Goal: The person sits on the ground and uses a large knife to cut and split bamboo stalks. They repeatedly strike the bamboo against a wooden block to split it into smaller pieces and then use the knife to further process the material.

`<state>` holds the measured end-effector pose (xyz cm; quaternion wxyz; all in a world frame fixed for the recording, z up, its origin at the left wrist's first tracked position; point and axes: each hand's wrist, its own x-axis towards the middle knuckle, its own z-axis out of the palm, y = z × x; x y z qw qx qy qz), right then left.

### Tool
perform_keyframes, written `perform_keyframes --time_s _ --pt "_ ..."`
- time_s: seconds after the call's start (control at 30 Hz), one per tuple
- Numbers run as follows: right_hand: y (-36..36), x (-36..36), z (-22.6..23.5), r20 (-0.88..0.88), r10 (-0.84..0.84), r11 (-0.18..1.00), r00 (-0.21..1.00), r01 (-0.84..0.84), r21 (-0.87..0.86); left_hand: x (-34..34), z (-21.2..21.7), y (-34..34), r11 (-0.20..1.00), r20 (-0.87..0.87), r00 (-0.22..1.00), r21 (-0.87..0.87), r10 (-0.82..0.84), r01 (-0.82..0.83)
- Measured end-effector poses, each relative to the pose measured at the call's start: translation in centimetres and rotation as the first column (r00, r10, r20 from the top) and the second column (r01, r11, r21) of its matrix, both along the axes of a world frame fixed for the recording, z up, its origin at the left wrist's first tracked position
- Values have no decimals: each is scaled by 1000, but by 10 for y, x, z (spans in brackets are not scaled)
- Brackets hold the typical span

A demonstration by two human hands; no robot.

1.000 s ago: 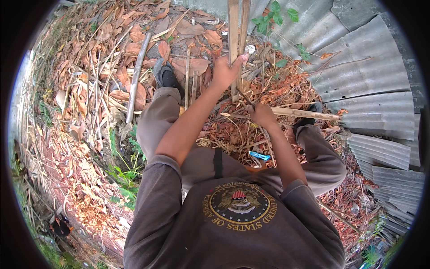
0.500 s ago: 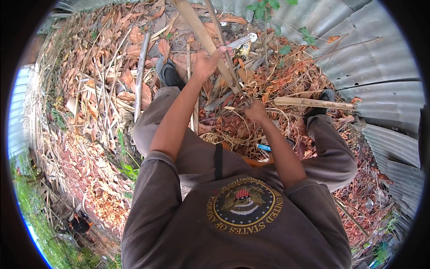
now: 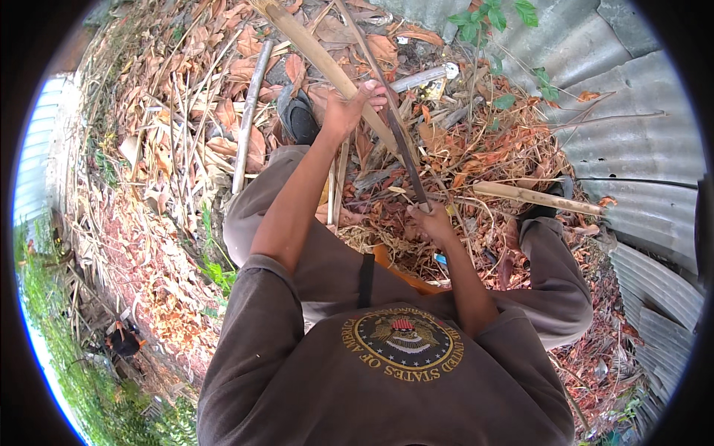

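Observation:
My left hand (image 3: 349, 110) grips a long pale bamboo strip (image 3: 316, 48) that slants up toward the top left. My right hand (image 3: 431, 221) is closed on the handle of a dark long-bladed knife (image 3: 407, 160). Its blade rises from the hand and rests against the strip just right of my left hand. I am crouched, with my knees in grey-brown trousers on either side of the hands. A dark shoe (image 3: 299, 117) shows beside my left wrist.
Dry brown leaves and split bamboo pieces (image 3: 245, 119) cover the ground. Another cut stick (image 3: 535, 197) lies near my right knee. Grey corrugated metal sheets (image 3: 632, 149) lie along the right side. Green plants (image 3: 491, 18) grow at the top; grass edges the lower left.
The bamboo strip has swung from nearly upright to slanting toward the top left, with my left hand staying on it. The knife blade has come up against it.

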<state>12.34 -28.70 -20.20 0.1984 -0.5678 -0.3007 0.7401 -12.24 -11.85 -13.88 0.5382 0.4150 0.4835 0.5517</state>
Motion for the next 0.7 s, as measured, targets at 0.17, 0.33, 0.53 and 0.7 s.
perform_keyframes --time_s 0.17,0.33,0.53,0.7 --pt "2 21 -26 528 62 831 847 -337 442 20 10 -4 998 -17 1000 -58 9 -10" --pt "7 43 -71 786 184 820 590 -533 208 35 48 -14 998 -111 993 51 39 -33" --pt "8 37 -59 683 158 918 713 -361 165 40 85 -19 988 -121 990 144 69 -51" --pt "11 37 -10 -496 -404 849 769 114 -515 31 52 -11 986 142 979 61 146 -156"
